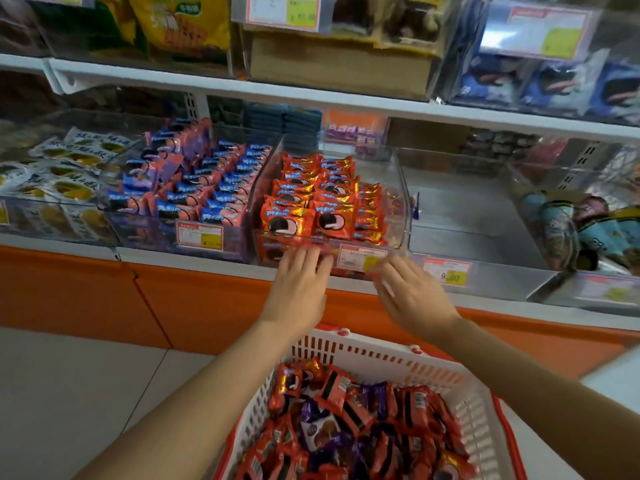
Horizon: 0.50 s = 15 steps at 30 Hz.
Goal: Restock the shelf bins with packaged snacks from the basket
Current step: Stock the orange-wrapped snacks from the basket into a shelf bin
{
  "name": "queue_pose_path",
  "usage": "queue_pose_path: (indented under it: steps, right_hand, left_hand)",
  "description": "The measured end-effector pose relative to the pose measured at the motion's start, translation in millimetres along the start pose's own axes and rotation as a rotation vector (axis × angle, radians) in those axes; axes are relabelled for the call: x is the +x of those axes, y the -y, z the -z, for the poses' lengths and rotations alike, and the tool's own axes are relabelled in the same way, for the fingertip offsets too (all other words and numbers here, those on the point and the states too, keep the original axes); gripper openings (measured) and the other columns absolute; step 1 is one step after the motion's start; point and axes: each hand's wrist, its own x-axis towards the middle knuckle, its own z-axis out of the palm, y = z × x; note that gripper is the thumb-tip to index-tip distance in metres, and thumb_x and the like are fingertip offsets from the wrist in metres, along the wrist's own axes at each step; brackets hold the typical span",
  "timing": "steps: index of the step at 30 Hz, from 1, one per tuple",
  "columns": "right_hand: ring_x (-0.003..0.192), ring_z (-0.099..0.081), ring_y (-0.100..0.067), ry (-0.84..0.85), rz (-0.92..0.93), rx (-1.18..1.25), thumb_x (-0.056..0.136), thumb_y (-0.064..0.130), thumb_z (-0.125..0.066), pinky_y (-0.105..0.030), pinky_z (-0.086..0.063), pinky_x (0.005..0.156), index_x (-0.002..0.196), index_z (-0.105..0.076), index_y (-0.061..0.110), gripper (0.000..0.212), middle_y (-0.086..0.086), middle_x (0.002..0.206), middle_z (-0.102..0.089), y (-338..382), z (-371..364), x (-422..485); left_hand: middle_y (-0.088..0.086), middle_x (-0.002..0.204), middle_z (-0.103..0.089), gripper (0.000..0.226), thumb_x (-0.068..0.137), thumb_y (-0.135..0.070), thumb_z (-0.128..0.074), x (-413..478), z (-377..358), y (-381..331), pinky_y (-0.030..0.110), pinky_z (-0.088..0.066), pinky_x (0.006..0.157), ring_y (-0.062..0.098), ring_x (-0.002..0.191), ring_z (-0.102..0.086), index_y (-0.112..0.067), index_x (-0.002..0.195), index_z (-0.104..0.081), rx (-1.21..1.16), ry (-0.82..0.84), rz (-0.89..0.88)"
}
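A clear plastic shelf bin (401, 188) holds rows of red-and-gold cookie packs (322, 202). My left hand (298, 282) lies with straight fingers against the bin's front wall, left of its price label (360, 259). My right hand (412, 292) reaches the front wall at the label's right side, fingers extended; it holds nothing. Below, a white basket with red trim (377, 358) is filled with red and purple snack packs (363, 420).
Left of that bin stands another clear bin of pink-and-blue packs (194, 188). To the right is a bare metal shelf section (464, 216) with a price tag, then a bin of teal packs (581, 230). An orange shelf base runs below. Upper shelf holds more goods.
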Motion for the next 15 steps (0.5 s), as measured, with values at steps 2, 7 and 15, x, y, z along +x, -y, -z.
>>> queue_pose_path:
  steps: [2, 7, 15]
  right_hand:
    - [0.083, -0.061, -0.020, 0.055, -0.038, 0.018, 0.088, 0.012, -0.059, -0.031, -0.053, 0.069, 0.105, -0.054, 0.016, 0.018, -0.003, 0.096, -0.061, -7.0, -7.7, -31.3]
    - [0.082, -0.059, -0.016, 0.275, -0.177, 0.014, 0.092, 0.022, -0.044, -0.028, -0.053, 0.067, 0.106, -0.051, 0.020, 0.016, 0.002, 0.096, -0.057, -19.6, -31.5, -104.4]
    - [0.137, -0.029, -0.022, 0.710, -0.572, 0.144, 0.096, 0.017, -0.040, -0.035, -0.031, 0.110, 0.145, -0.024, 0.017, 0.052, -0.002, 0.149, -0.028, -27.9, -91.9, -186.0]
  left_hand:
    - [0.010, 0.112, -0.063, 0.041, 0.074, -0.015, -0.070, -10.2, -15.6, -11.9, 0.051, -0.031, 0.108, 0.027, 0.111, -0.057, -0.011, 0.114, -0.063, 0.032, -0.040, -0.160]
    - [0.003, 0.112, -0.065, 0.035, 0.080, -0.016, -0.065, -43.4, -58.7, -43.2, 0.051, -0.012, 0.115, 0.022, 0.111, -0.057, -0.015, 0.115, -0.064, 0.011, 0.128, -0.257]
    - [0.000, 0.155, -0.022, 0.057, 0.097, -0.018, -0.041, -94.7, -133.6, -60.3, 0.040, -0.006, 0.120, 0.021, 0.144, -0.015, -0.019, 0.150, -0.020, -0.164, 0.597, -0.011]
